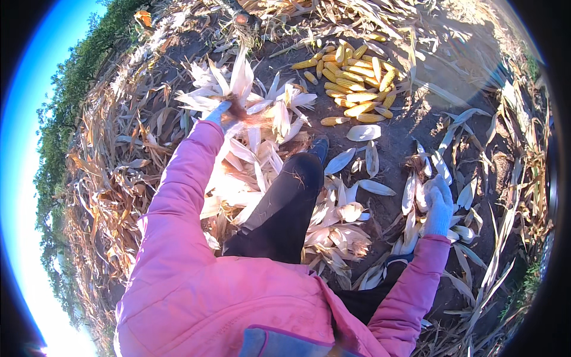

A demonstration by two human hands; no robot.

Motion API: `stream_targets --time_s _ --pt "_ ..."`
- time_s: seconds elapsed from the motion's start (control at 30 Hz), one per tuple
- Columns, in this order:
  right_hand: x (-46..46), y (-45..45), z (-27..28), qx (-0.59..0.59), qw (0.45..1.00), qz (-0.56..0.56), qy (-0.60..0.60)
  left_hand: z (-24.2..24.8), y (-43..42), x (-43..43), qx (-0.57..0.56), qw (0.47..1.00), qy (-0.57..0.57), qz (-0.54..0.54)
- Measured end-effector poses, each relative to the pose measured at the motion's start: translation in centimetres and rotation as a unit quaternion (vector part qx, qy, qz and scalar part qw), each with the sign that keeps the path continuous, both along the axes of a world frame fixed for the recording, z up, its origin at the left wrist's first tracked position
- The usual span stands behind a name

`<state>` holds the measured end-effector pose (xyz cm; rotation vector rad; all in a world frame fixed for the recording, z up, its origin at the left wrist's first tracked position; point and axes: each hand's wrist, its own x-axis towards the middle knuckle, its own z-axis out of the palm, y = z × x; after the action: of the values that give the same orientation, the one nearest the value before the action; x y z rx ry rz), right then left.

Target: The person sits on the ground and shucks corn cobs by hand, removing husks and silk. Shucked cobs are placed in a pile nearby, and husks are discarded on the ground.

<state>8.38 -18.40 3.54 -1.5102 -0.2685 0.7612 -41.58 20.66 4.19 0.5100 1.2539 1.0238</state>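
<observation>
My left hand point(221, 115), in a light glove, is at the upper left, closed on a corn husk point(241, 82) with brown silk, above a heap of pale husks point(247, 151). My right hand point(438, 196), in a white glove, is at the right, its fingers bent around or against an unhusked ear of corn point(419, 192) lying among husks; the glove hides part of it. A pile of yellow ears of corn point(352, 82) lies on the soil beyond my feet. More loose husks point(341, 223) lie between my legs.
Dry corn stalks and leaves point(116, 187) cover the ground at the left, with more stalks point(504, 267) at the right. A cut woody stump point(241, 18) stands at the top. My dark-trousered leg point(285, 205) extends across the middle. Green trees point(67, 98) line the left edge.
</observation>
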Motion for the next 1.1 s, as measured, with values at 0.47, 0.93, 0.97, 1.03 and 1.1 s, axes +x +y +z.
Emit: stream_targets --time_s 0.47,0.93,0.97,1.03,1.1 --pt "1.5 -2.3 -3.1 -0.048 0.996 0.058 -0.038 12.3 -8.8 -14.3 0.121 0.977 0.107 -0.137" --pt "8.4 -6.4 -7.2 0.019 0.968 -0.248 0.044 7.5 -10.2 17.5 0.544 0.485 0.458 -0.509" --pt "9.3 -7.1 -9.3 0.005 0.975 -0.217 0.04 7.0 -11.4 20.5 0.604 0.452 0.407 -0.515" --pt "10.2 -7.9 -14.1 -0.144 0.967 -0.208 -0.028 4.9 -14.4 26.1 0.606 0.442 0.368 -0.549" --pt "10.3 -9.0 -18.4 -0.31 0.944 -0.056 -0.098 2.5 -17.3 30.7 0.586 0.466 0.318 -0.583"
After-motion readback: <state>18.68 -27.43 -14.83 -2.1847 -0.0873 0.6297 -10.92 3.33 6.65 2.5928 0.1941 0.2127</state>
